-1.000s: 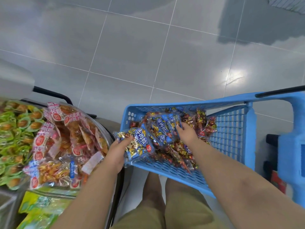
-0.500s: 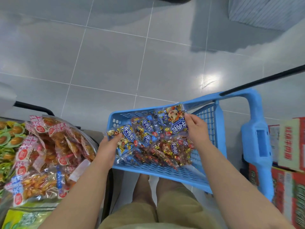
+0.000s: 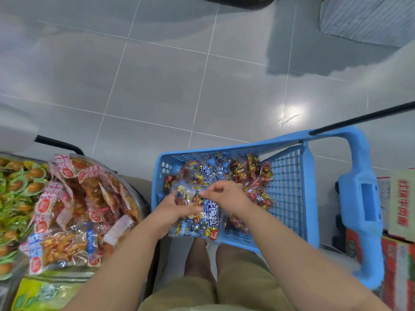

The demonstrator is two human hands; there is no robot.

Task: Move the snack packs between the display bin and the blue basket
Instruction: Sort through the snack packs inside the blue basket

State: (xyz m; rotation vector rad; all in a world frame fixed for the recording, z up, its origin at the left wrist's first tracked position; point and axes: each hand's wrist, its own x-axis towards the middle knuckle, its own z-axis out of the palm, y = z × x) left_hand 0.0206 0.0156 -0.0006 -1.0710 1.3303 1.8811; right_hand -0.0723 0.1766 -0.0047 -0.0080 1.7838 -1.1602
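1. Head view, nearest: we note khaki shorts (image 3: 226,286) and two bare forearms reaching forward.
2. Left hand (image 3: 170,209): fingers curled round the left edge of one blue snack pack (image 3: 203,219), gripping it.
3. Right hand (image 3: 225,195): fingertips pinched on the same pack's upper edge, the other fingers curled in.
4. Held pack: we place it at the near left corner of the blue basket (image 3: 292,194), with its lower end over the near rim.
5. Basket contents: we record a heap of further snack packs (image 3: 224,170) in blue and red-gold wrappers, lying loose toward the far wall.
6. Display bin (image 3: 140,196), just beside the basket on its left: piled with clear packs bearing red labels (image 3: 76,205). Green packs (image 3: 15,191) lie farther left.
7. Right of the basket: printed cardboard boxes (image 3: 402,212), too blurred for us to read.
8. Beyond all items: grey tiled floor (image 3: 157,86).
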